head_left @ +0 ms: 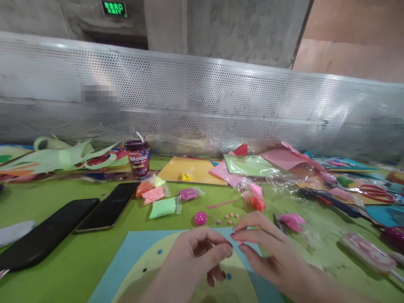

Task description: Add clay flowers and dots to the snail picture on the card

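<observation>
My left hand hovers over a blue sheet bearing a pale yellow rounded shape with small blue and black dots. Its thumb and index finger are pinched together; anything between them is hidden. Facing it, my right hand has thumb and fingers closed around a small pink piece of clay, mostly covered by the fingertips. Just beyond the hands lie several tiny pink clay balls and a round magenta disc with pale dots.
Bagged clay in green, purple and red lies ahead. Two dark phones are at left, near a Meco cup with a straw. Red-handled scissors and a pink popsicle-shaped item are at right. A perforated metal panel stands behind.
</observation>
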{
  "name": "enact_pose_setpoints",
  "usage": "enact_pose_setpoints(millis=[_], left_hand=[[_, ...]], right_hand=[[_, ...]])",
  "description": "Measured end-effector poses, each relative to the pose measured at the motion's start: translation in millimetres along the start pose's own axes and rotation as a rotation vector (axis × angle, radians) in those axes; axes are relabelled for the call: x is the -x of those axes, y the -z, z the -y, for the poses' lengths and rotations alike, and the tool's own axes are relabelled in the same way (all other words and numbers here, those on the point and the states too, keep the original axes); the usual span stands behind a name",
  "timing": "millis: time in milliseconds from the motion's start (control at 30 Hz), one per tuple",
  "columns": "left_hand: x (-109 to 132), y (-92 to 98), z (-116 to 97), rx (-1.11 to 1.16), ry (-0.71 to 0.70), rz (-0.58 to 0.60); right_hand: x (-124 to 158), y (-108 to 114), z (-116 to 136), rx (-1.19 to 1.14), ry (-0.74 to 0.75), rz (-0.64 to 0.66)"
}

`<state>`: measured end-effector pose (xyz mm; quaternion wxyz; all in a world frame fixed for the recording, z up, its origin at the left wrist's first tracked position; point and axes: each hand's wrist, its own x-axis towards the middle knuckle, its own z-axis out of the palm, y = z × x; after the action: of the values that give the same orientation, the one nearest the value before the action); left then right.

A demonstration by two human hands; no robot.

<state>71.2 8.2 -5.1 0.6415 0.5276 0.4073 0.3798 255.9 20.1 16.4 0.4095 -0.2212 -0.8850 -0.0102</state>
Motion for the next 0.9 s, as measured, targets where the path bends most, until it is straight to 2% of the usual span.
enact_pose_setpoints(millis=[233, 300, 400, 533, 633, 767, 900], left_hand=[[-3, -1.4, 4, -0.038, -0.008, 0.001], [-3, -1.1, 6, -0.047, -0.007, 0.002], [-2, -1.5, 8, -0.084, -0.004, 0.016], [2, -5.1, 2, -0.171, 0.024, 0.040], [6, -8.0, -5, -0.209, 0.048, 0.046], [8, -8.4, -9, -0.229, 0.036, 0.098], [9, -5.9, -4, -0.199, 0.082, 0.126]], right_hand=[[-2, 8, -30, 0.059, -0.284, -0.146], [-1, 6, -40, 0.063, -0.378, -0.118], [3, 2, -53, 0.029, -0.449, 0.012], [9, -4, -67, 0.049, -0.424, 0.222], [13, -8, -72, 0.082, -0.396, 0.323], [17, -11, -73, 0.133, -0.340, 0.363], [18, -12, -75, 0.210, -0.255, 0.336]])
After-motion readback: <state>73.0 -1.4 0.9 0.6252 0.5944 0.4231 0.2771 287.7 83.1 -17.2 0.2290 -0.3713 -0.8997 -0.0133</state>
